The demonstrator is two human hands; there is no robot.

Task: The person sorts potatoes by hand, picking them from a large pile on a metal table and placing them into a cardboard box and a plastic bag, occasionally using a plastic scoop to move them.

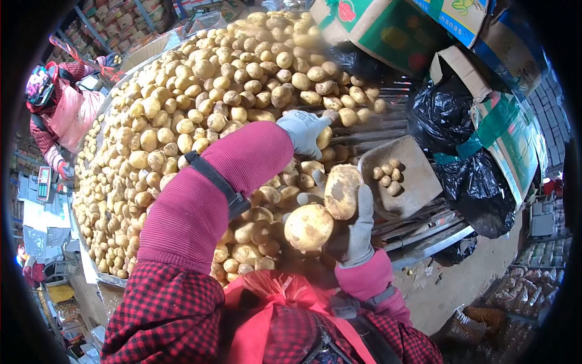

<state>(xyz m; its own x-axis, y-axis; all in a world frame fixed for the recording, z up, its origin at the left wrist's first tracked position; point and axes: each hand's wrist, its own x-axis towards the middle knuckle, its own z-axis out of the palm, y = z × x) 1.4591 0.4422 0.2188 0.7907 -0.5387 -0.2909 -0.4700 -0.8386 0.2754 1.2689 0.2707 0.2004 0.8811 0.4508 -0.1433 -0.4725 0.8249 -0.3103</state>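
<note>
My left hand [306,130], in a light grey glove, reaches over the potato pile [182,109]. Its fingers are curled round a potato [324,138] near the slatted surface. Nearer to my body, my right hand [359,227], also gloved, grips two large potatoes: an oblong, brown-patched one [342,192] and a rounder, pale one [308,227]. Its thumb lies along the right side of the oblong potato, and other fingertips show behind the two.
A scoop [415,188] with several small potatoes lies on the slats [388,109] at right. Beyond it are black plastic bags [445,115] and cardboard boxes [388,30]. Another person [63,106] is at the far left. A metal edge [430,242] runs along the near right.
</note>
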